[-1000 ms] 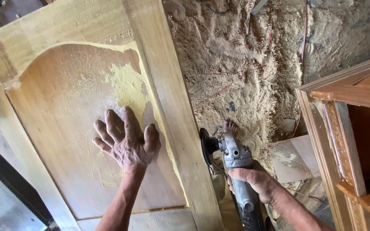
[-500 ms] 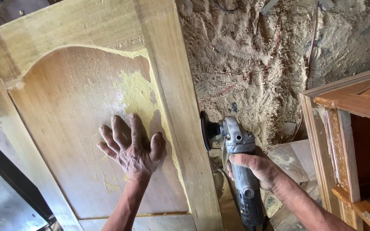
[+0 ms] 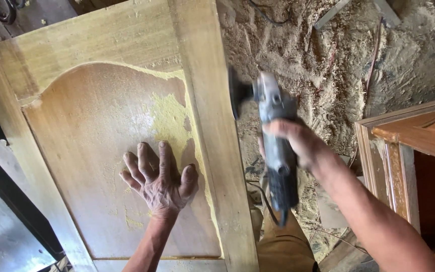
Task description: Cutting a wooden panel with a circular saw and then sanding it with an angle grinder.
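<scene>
My left hand spread flat on dusty wooden door panel. My right hand wrapped around grinder, blurred, probably beside door's edge.

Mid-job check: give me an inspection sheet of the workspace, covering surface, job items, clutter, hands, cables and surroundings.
Surface: pale wooden panelled door, lying flat, arched recessed panel.
Job's things: grey handheld angle grinder, disc beside the door's right stile, motion-blurred.
Clutter: yellow sawdust on the panel; sawdust-covered floor.
Hands: left hand flat on the panel, fingers spread; right hand grips the grinder.
Cables: dark cord trailing below the grinder.
Surroundings: brown wooden frame at right.
</scene>
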